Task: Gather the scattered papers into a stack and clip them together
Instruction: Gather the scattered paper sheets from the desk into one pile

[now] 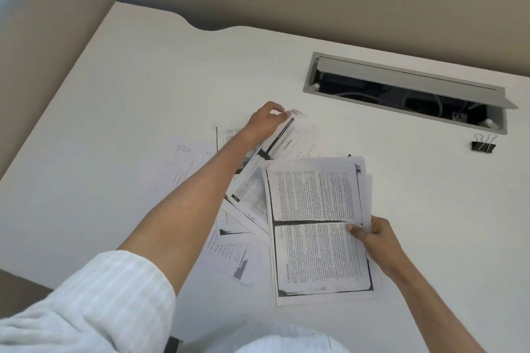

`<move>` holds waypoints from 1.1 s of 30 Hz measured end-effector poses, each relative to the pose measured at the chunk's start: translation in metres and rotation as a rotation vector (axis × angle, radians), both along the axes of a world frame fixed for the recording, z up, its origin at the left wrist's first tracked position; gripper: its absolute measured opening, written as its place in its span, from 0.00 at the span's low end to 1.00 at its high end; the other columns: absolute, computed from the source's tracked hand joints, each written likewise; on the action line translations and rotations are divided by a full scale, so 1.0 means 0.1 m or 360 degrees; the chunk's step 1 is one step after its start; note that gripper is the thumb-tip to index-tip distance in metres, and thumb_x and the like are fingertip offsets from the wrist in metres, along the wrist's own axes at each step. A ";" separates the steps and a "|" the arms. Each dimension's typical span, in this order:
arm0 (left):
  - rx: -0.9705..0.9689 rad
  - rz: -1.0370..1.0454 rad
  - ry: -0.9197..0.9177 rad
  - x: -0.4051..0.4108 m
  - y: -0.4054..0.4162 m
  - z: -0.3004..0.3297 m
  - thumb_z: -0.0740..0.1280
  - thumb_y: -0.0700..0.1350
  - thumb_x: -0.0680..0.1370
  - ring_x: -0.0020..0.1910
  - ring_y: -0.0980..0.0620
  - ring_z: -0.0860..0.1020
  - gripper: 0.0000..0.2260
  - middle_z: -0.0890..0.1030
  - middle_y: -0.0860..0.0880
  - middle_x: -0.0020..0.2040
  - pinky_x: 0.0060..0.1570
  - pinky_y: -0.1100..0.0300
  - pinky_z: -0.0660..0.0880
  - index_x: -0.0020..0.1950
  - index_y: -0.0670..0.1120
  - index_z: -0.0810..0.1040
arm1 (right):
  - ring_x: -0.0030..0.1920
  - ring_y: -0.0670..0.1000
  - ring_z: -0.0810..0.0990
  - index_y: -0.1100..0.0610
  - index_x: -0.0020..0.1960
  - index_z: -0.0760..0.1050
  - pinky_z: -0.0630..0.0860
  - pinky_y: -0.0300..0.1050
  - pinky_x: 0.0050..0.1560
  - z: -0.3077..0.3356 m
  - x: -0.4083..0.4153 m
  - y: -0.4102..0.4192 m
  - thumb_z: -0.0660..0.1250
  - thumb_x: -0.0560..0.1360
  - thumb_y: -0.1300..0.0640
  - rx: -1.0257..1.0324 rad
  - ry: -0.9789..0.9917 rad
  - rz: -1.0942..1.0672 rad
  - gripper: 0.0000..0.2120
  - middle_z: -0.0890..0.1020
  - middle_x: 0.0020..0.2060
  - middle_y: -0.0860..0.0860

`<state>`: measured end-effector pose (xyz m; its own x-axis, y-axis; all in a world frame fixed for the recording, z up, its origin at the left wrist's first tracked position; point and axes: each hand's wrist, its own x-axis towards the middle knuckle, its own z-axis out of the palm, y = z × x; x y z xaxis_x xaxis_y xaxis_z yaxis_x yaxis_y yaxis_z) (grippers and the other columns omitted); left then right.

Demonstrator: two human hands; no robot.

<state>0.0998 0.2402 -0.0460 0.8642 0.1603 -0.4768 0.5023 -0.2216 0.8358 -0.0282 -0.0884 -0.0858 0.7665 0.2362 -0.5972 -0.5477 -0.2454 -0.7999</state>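
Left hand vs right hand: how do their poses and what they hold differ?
The left hand reaches far across the desk, arm stretched out; the right hand stays near the body. The left pinches the far corner of one sheet headed "Controlling"; the right grips the right edge of a stack of several sheets. The left's sheet lies skewed; the right's stack lies roughly squared. Both are shut on paper, neither near the binder clip.

Both hands on photocopied pages — left hand (265, 120) on the far sheet (289, 137), right hand (372, 238) on the stack (315, 218).
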 end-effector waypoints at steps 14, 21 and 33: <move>-0.0471 0.0077 0.0341 -1.28 -0.01 -0.19 0.67 0.58 0.76 0.65 0.46 0.76 0.23 0.81 0.47 0.63 0.71 0.43 0.66 0.65 0.45 0.78 | 0.47 0.51 0.87 0.60 0.54 0.82 0.81 0.38 0.41 0.05 -0.03 0.18 0.68 0.76 0.68 0.0190 0.0014 -0.0127 0.09 0.88 0.46 0.52; -0.0611 0.0132 0.0314 -1.67 -0.20 -0.14 0.72 0.40 0.75 0.60 0.50 0.80 0.16 0.82 0.46 0.61 0.67 0.51 0.70 0.62 0.44 0.79 | 0.53 0.54 0.86 0.61 0.56 0.81 0.81 0.50 0.54 0.11 -0.16 0.30 0.68 0.76 0.68 0.0242 0.0014 -0.0207 0.10 0.87 0.50 0.55; -0.0861 0.0377 0.0018 -2.18 -0.48 0.00 0.69 0.34 0.76 0.61 0.44 0.80 0.11 0.83 0.41 0.59 0.68 0.45 0.71 0.58 0.40 0.80 | 0.59 0.52 0.83 0.59 0.68 0.71 0.78 0.49 0.56 0.32 -0.39 0.28 0.72 0.71 0.67 0.0427 -0.0136 -0.0337 0.27 0.83 0.60 0.54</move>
<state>-0.1180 0.1922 -0.0459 0.8289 0.0797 -0.5537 0.4957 0.3543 0.7930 -0.0671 -0.0602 -0.0538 0.8598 0.2064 -0.4671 -0.4923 0.0916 -0.8656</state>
